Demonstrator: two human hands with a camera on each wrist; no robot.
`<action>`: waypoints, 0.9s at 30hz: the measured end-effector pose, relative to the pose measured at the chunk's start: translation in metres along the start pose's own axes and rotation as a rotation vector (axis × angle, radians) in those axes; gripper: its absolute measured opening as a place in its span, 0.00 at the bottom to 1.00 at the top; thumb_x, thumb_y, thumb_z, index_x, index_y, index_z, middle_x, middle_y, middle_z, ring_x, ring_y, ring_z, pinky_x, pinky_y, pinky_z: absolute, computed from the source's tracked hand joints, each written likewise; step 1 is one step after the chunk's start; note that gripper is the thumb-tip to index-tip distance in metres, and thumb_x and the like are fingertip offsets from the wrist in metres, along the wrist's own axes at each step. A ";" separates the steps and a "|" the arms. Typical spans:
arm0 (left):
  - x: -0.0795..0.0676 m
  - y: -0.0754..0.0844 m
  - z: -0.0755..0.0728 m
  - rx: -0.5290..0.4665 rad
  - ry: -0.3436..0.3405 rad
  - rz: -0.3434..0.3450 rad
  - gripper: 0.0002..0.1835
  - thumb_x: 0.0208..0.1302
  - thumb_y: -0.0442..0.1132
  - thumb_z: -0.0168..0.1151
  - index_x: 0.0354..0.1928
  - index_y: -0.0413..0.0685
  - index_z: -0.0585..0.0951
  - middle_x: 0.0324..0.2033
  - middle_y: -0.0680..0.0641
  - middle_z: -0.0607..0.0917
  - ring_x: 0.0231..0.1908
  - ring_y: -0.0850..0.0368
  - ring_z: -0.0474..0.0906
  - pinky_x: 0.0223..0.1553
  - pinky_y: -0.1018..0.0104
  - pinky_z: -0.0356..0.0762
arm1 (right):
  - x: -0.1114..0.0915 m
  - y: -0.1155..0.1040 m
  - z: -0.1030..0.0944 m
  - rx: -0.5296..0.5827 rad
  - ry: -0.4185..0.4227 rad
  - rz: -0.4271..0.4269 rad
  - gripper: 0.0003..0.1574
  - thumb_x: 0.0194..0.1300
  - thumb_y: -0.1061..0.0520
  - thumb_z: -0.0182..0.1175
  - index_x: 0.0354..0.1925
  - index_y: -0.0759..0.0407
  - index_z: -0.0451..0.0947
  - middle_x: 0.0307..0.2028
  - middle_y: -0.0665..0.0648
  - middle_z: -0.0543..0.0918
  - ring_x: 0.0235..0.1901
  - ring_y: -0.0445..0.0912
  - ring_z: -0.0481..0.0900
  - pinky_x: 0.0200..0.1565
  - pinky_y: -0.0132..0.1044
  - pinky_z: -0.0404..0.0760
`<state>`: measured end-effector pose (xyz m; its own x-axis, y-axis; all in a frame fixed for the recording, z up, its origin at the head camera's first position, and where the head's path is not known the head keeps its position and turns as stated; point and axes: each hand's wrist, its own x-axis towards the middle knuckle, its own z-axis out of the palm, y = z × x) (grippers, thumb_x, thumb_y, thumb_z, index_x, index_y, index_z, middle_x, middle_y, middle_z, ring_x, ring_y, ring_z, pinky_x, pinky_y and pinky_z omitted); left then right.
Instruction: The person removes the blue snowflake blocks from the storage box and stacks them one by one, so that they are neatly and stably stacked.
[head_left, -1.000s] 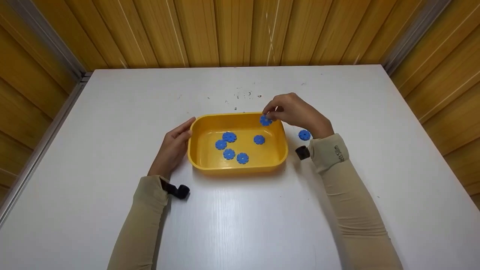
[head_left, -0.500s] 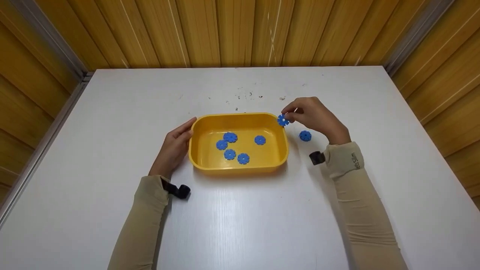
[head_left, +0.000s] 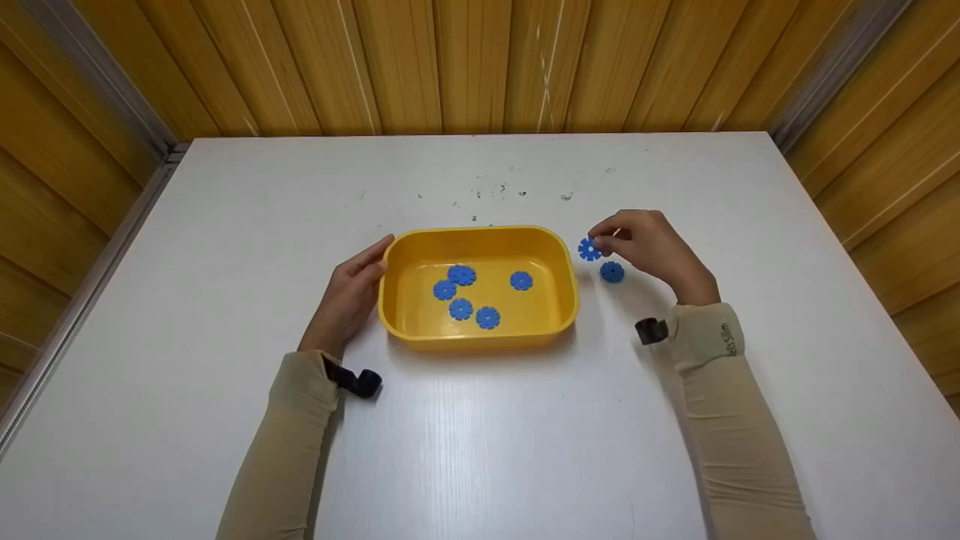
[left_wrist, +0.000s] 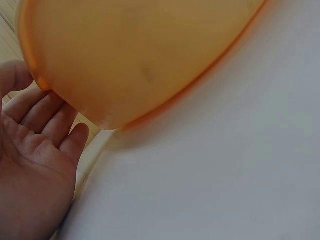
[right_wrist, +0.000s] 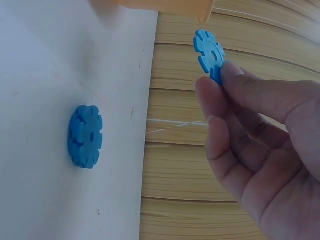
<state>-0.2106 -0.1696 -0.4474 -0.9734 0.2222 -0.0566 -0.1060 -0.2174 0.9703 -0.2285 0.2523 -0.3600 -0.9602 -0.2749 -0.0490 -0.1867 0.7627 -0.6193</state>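
My right hand [head_left: 654, 247] pinches a blue notched disc with a centre hole [right_wrist: 210, 52] between thumb and fingertips, raised above the table just right of the yellow plastic bin [head_left: 480, 341]. Under and slightly right of it, a small stack of the same blue discs [right_wrist: 86, 136] lies on the table. At the bin's left end, my left hand [head_left: 346, 292] grips the rim, its thumb at the edge and its fingers along the outer wall [left_wrist: 42, 112]. Several blue discs lie flat inside the bin, among them one alone on the right [head_left: 521, 280] and an overlapping group [head_left: 462, 275].
The white table [head_left: 480, 450] carries small dark marks behind the bin. Yellow wood-look panels [head_left: 472, 67] rise at the table's back edge and along both sides. A black wrist camera [head_left: 651, 331] juts from the right cuff, another [head_left: 366, 383] from the left.
My right hand has moved right and slightly nearer, carrying its disc from over the bin's back right corner to beside the stack outside. My left hand stays at the bin.
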 end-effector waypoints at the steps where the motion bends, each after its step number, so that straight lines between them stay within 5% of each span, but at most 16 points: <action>1: 0.000 0.000 0.000 0.000 -0.001 0.000 0.28 0.79 0.34 0.46 0.78 0.43 0.61 0.79 0.47 0.63 0.79 0.56 0.57 0.78 0.64 0.60 | 0.000 0.002 0.001 -0.001 -0.001 0.007 0.16 0.73 0.61 0.61 0.55 0.63 0.85 0.49 0.65 0.87 0.45 0.55 0.83 0.59 0.51 0.84; 14: 0.000 0.001 0.001 0.000 0.018 -0.012 0.27 0.79 0.34 0.47 0.77 0.43 0.63 0.78 0.47 0.63 0.79 0.57 0.58 0.77 0.65 0.61 | -0.004 0.021 0.003 -0.015 -0.025 0.051 0.16 0.73 0.62 0.61 0.56 0.64 0.84 0.53 0.66 0.85 0.49 0.56 0.80 0.61 0.53 0.82; 27: 0.000 0.001 0.001 -0.016 0.016 -0.022 0.28 0.79 0.34 0.48 0.78 0.44 0.63 0.78 0.48 0.64 0.78 0.57 0.58 0.76 0.65 0.63 | -0.003 0.039 0.002 -0.009 -0.046 0.138 0.17 0.74 0.60 0.60 0.56 0.65 0.84 0.54 0.67 0.85 0.44 0.53 0.80 0.44 0.28 0.80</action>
<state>-0.2104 -0.1691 -0.4463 -0.9738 0.2121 -0.0820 -0.1310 -0.2282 0.9648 -0.2324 0.2812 -0.3857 -0.9664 -0.1935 -0.1689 -0.0558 0.8001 -0.5973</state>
